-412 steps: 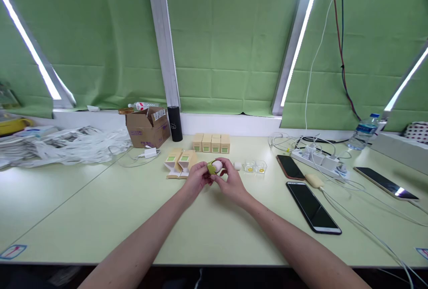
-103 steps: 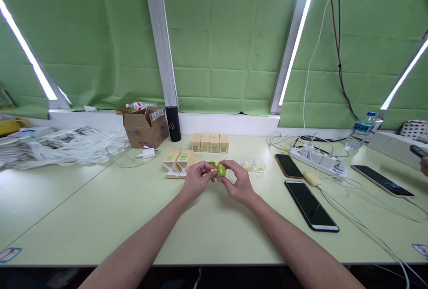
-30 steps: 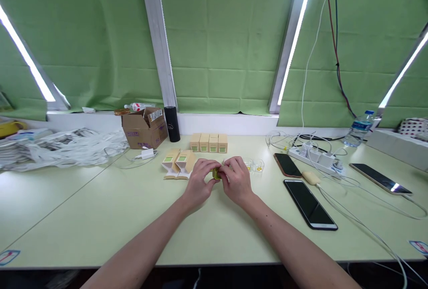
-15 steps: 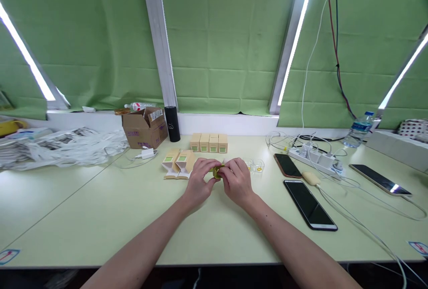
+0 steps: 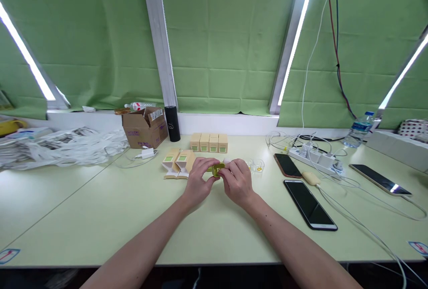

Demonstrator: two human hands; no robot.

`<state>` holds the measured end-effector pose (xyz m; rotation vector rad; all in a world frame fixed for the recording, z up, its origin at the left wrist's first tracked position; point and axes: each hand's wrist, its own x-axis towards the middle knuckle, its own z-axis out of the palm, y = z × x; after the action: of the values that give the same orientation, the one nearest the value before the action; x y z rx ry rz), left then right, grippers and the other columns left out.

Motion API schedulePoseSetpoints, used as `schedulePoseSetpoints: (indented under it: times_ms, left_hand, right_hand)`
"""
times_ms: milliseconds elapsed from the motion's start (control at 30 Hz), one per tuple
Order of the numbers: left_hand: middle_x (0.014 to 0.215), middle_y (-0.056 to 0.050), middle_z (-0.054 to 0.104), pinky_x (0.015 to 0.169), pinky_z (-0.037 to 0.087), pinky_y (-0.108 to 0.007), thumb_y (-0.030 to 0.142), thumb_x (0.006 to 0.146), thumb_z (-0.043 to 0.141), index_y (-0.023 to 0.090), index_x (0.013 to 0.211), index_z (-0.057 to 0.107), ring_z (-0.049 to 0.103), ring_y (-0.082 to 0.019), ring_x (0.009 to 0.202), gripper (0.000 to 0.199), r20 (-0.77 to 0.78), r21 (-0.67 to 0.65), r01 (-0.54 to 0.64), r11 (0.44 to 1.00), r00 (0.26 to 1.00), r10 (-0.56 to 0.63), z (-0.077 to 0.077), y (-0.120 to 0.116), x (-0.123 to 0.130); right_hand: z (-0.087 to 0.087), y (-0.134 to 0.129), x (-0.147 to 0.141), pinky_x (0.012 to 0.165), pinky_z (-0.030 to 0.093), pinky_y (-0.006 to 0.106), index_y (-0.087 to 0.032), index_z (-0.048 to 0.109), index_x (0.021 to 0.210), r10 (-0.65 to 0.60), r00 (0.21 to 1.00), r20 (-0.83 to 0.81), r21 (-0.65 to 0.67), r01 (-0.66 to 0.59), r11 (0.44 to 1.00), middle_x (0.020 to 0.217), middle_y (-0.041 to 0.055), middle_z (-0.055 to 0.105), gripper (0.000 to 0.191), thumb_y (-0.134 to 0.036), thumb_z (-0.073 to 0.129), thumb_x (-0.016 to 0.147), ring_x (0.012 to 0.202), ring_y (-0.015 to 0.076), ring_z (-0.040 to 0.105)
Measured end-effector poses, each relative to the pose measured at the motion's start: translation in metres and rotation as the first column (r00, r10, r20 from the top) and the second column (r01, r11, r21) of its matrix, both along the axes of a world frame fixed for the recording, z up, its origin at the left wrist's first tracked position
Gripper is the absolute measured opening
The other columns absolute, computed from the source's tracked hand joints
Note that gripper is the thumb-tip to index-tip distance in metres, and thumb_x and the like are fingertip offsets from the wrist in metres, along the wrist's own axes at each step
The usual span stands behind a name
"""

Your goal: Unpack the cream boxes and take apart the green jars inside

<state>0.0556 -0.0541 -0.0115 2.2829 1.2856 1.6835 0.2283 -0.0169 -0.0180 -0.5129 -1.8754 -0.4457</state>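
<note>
Between my two hands is a small round olive-green piece (image 5: 217, 169); its exact kind is too small to tell. My left hand (image 5: 199, 181) pinches it from the left with thumb and fingers. From the right, my right hand (image 5: 237, 182) has its fingertips closed on the same piece. Two opened cardboard boxes (image 5: 179, 162) with green labels lie just left of my left hand. Beyond my hands stands a row of several small closed cardboard boxes (image 5: 209, 143). Clear plastic cups (image 5: 258, 165) with yellow bits sit right of my right hand, partly hidden by it.
On the right lie a large phone (image 5: 310, 204), a smaller phone (image 5: 287, 165) and a power strip (image 5: 316, 161) with cables. At the back left stand an open carton (image 5: 144, 129) and a black cylinder (image 5: 172, 124). White straps (image 5: 76, 146) heap at the left.
The green piece has turned slightly between my fingers, and more of its round face shows. Both hands keep nearly the same place.
</note>
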Motion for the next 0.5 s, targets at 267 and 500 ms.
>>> schedulePoseSetpoints:
  times_ms: [267,500]
  left_hand:
    - [0.117,-0.007,0.074,0.098,0.055,-0.049,0.010,0.084,0.072,0.027,0.120,0.070,0.061,-0.027,0.113,0.040,0.017,-0.005,-0.003,1.000,1.000,0.003,-0.0024,0.0010,0.0001]
    - [0.117,-0.006,0.074,0.101,0.053,-0.050,0.014,0.085,0.072,0.028,0.120,0.070,0.062,-0.027,0.115,0.037,0.058,-0.025,-0.047,0.999,0.997,0.048,-0.0032,0.0046,-0.0051]
  right_hand:
    - [0.0024,-0.0009,0.0012,0.072,0.041,0.039,-0.024,0.067,0.089,0.013,1.000,0.004,0.058,-0.014,0.998,0.080,0.0061,0.059,0.021,-0.008,0.056,0.096,0.081,0.0236,0.051]
    - [0.0007,-0.0029,0.0008,0.073,0.043,0.040,-0.025,0.068,0.092,0.044,0.999,-0.017,0.051,-0.043,0.998,0.082,0.0065,0.060,0.018,-0.010,0.059,0.096,0.082,0.0242,0.052]
